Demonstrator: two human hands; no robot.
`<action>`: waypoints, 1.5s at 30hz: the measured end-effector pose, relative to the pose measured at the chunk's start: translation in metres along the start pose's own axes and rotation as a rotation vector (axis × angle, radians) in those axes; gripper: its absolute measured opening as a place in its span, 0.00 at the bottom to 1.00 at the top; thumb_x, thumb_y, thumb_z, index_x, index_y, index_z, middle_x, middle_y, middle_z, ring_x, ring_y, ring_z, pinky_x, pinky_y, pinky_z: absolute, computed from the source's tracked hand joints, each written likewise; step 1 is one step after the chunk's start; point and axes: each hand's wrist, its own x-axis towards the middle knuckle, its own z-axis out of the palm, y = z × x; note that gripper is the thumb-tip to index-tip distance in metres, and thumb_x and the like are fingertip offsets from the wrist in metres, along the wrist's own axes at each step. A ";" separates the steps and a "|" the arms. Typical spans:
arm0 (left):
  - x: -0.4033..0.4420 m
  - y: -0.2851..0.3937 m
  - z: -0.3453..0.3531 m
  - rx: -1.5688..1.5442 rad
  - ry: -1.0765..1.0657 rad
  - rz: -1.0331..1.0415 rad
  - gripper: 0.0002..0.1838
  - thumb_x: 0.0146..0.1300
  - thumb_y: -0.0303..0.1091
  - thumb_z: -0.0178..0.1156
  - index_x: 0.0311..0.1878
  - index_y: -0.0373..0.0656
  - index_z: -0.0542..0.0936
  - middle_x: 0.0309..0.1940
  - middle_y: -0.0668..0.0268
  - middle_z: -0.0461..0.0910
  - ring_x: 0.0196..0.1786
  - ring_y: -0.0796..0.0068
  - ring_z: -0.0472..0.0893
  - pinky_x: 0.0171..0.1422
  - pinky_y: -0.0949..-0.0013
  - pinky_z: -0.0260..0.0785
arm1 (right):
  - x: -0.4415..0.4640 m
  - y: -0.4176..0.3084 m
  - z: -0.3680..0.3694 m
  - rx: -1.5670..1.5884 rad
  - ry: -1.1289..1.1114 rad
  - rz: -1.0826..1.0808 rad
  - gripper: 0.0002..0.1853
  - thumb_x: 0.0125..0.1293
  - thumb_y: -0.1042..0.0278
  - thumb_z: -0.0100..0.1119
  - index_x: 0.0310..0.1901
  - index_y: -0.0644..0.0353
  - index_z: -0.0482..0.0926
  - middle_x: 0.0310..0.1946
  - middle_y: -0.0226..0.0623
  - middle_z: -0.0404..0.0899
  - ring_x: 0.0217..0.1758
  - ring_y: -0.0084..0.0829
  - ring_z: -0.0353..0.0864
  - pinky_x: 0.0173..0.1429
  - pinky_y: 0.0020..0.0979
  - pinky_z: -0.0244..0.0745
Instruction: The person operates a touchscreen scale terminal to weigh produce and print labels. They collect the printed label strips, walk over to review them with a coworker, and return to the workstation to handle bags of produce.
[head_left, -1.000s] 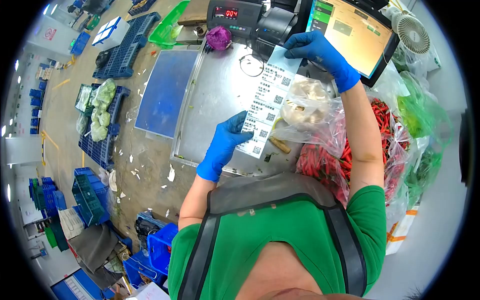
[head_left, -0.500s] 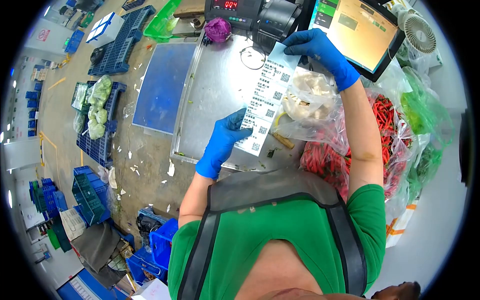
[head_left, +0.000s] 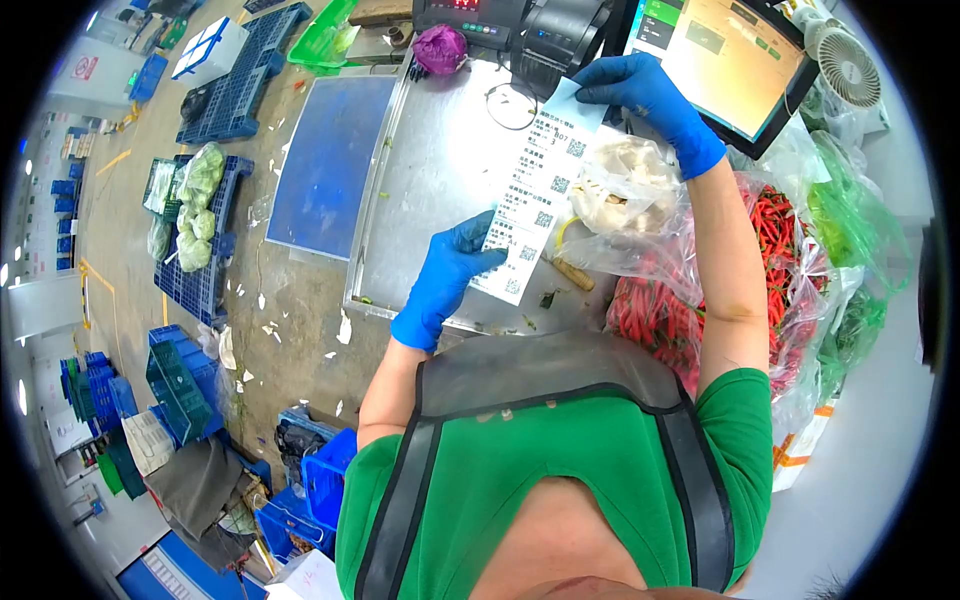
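A strip of printed labels [head_left: 535, 190] with QR codes is stretched between my hands above the metal tray table [head_left: 440, 165]. My left hand [head_left: 452, 270], in a blue glove, pinches the strip's lower left edge. In the same kind of glove, my right hand [head_left: 645, 95] grips its top end. Just right of the strip lies a clear plastic bag of pale whitish produce [head_left: 625, 190]. Below that bag are red chillies [head_left: 650, 315] in clear plastic. A thin wire-like loop [head_left: 512, 106] rests left of the strip's top.
At the table's far end stand a purple cabbage [head_left: 440, 50], a scale display [head_left: 468, 12], a black printer [head_left: 560, 45] and a lit monitor [head_left: 715, 60]. A small fan [head_left: 845, 62] is at the right. Blue pallets [head_left: 205, 250] and crates [head_left: 330, 480] stand on the floor at left.
The label strip has shifted slightly upward, and both hands keep hold of it. The view has moved a little. A person's head at the lower right has mostly left the view.
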 end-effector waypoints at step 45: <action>0.041 -0.139 -0.136 0.866 0.456 0.167 0.30 0.53 0.40 0.66 0.60 0.44 0.71 0.48 0.54 0.77 0.48 0.60 0.78 0.52 0.63 0.70 | -0.020 0.098 0.044 -0.117 -0.219 0.335 0.10 0.55 0.71 0.63 0.39 0.64 0.83 0.26 0.29 0.80 0.25 0.16 0.72 0.29 0.20 0.68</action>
